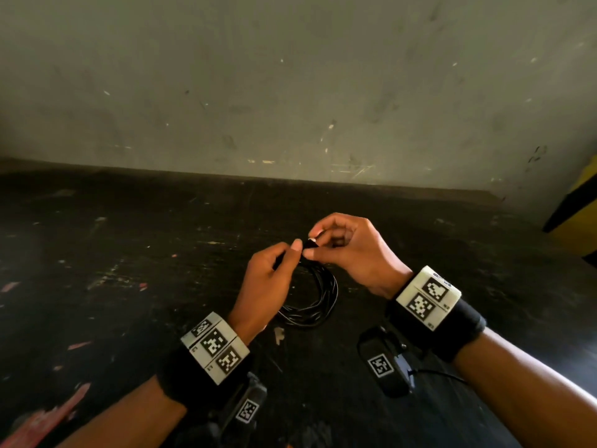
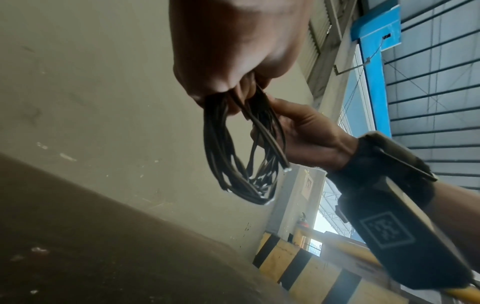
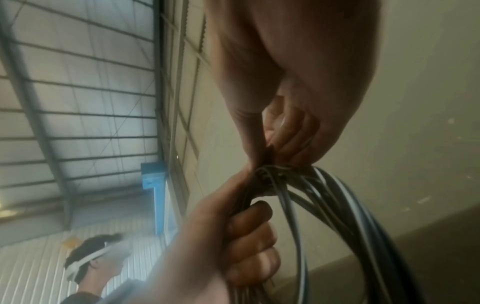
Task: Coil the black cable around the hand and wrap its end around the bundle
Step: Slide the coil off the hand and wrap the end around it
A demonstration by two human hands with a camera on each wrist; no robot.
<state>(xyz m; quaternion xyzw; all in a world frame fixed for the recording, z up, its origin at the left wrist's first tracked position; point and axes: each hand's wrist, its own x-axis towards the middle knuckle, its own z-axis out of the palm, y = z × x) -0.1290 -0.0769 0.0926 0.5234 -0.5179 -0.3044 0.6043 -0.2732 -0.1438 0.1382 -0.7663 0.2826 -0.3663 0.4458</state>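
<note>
My left hand [image 1: 265, 282] grips the top of the black cable [image 1: 318, 305], whose loops hang below my fingers above the dark surface [image 1: 129, 253]. Just beside it, my right hand [image 1: 352, 250] pinches the cable's end [image 1: 310, 243] at the bundle.

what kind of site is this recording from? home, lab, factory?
Most likely a factory or warehouse hall. The left wrist view shows a corrugated metal roof on steel framing, a blue steel column and a yellow-and-black hazard-striped barrier. The worktop is scuffed and paint-flecked, against a bare scratched wall.
</note>
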